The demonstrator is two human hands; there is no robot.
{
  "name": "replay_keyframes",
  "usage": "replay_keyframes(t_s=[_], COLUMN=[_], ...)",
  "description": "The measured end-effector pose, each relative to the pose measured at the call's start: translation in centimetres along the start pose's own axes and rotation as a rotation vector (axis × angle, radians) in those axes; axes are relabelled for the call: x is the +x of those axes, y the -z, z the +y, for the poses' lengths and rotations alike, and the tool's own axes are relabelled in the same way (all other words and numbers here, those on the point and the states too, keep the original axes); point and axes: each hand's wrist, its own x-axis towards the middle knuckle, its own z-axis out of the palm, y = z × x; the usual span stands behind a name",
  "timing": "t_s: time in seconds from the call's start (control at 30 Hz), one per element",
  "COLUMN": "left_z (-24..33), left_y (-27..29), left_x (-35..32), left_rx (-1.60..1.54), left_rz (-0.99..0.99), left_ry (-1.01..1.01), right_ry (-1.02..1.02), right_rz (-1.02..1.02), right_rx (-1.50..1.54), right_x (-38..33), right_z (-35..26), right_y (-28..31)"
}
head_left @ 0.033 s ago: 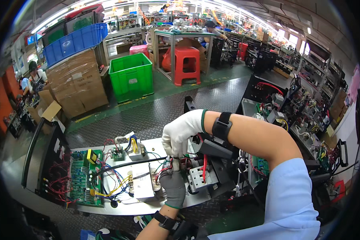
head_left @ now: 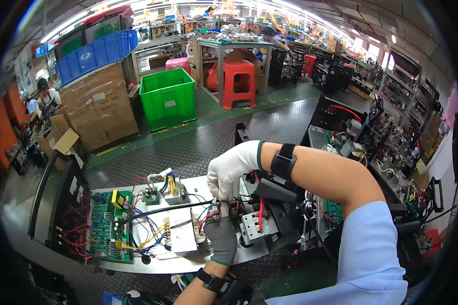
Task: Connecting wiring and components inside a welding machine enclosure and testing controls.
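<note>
Bundle of thin wires [head_left: 224, 207] at the middle of the open metal chassis [head_left: 152, 256]: judged light, limp, easily kinked; best pinched near the ends. Left hand [head_left: 222, 235], grey-gloved, and right hand [head_left: 230, 170], white-gloved, are closed together on it. Wire ends are hidden by fingers; green circuit board [head_left: 104, 226] lies left.

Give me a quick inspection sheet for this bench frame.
Surface: grey metal chassis plate on a diamond-plate floor.
Job's things: green circuit board; grey terminal block.
Clutter: nothing seen on the plate.
Grippers: right hand in a white glove, left hand in a grey glove, both pinching a small part I cannot identify.
Cables: black cable across the plate; red, blue, yellow wires by the board.
Surroundings: green crate, red stool, cardboard boxes.
</note>
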Motion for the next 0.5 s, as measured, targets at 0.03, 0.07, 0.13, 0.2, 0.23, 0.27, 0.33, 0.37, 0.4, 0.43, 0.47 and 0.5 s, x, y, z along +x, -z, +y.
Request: replay_keyframes(t_s=[0.03,0.07,0.13,0.2,0.23,0.27,0.33,0.37,0.4,0.43,0.47,0.5], left_z=[0.9,1.4,0.9,1.6,4.0,4.1,7.2,7.3,7.8,9.7,11.3,12.9], left_y=[-0.2,-0.3,0.3,1.2,0.8,1.4,3.5,4.4,5.7,5.6,5.3,4.9], left_x=[-0.1,-0.1,0.1,-0.2,-1.2,-1.9,-2.6,-3.1,-3.8,-4.2,-4.4,-4.5], left_rx=[-0.020,-0.039,-0.015,0.230,0.290,0.431,0.644,0.753,0.866,1.087,1.097,1.277], left_rz=[-0.006,-0.011,-0.005,-0.151,-0.192,-0.214,-0.355,-0.462,-0.560,-0.721,-0.725,-0.957], left_ry=[0.025,0.049,0.023,0.081,0.149,0.060,0.075,0.022,-0.028,0.021,0.020,-0.040], right_ry=[0.006,0.012,0.009,0.035,0.052,0.061,0.062,0.070,0.089,0.074,0.058,0.051], right_rz=[0.054,0.109,0.133,0.158,0.180,0.189,0.282,0.311,0.314,0.316,0.318,0.317], right_rx=[0.021,0.043,0.031,0.025,0.029,0.030,0.011,-0.004,-0.005,-0.039,-0.072,-0.069], right_x=[-0.2,-0.4,-0.1,-0.2,-0.4,-0.6,-1.0,-1.0,-1.0,-1.2,-1.4,-1.5], right_z=[-0.1,-0.3,-0.2,-0.1,0.0,0.1,-0.2,-0.1,-0.7,-0.7,-0.7,-0.7], right_y=[-0.4,-0.7,-0.7,-0.7,-0.7,-0.7,-0.7,-0.8,-0.9,-0.9,-0.9,-1.0])
